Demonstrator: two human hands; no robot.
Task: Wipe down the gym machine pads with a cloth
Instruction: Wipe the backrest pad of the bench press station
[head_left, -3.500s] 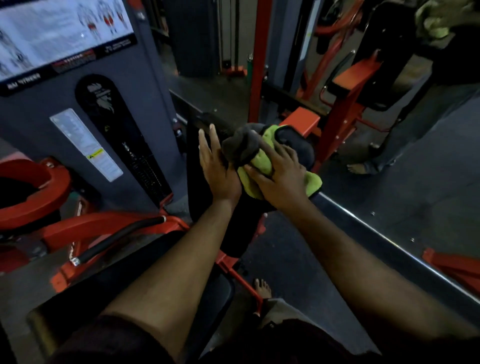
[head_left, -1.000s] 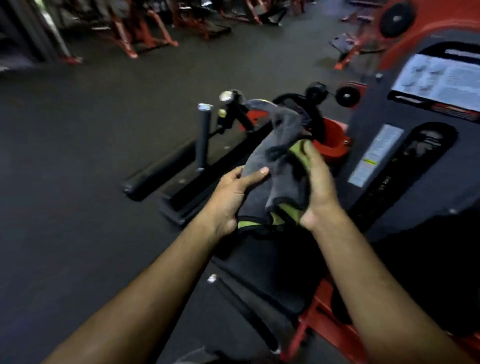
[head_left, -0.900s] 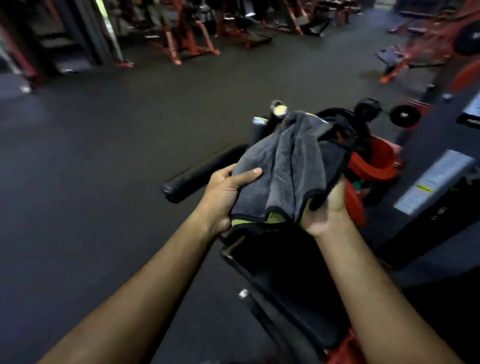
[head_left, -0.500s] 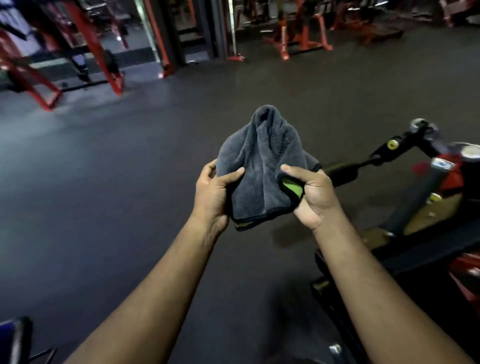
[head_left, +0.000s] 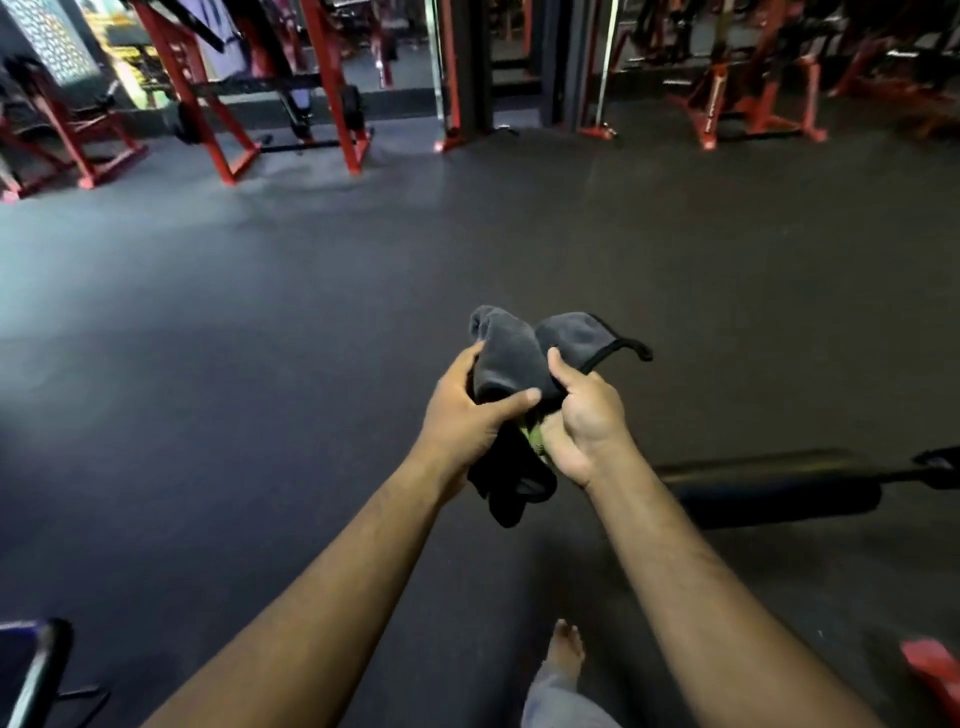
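Only 1 view exists: a wide-angle camera worn on the person's head, looking forward and down along both forearms. It sits close to the left hand (head_left: 465, 415) and right hand (head_left: 584, 423), which meet near the frame's centre. Beyond them it faces across the dark gym floor (head_left: 260, 338) toward red machine frames (head_left: 208, 93) lining the far top edge. Straight lines bow near the borders.

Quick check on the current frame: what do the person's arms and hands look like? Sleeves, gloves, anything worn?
Both forearms are bare as far up as the frame shows; no sleeves visible. The left hand and right hand are ungloved. No watch, bands or rings visible on wrists or fingers; no markings either.
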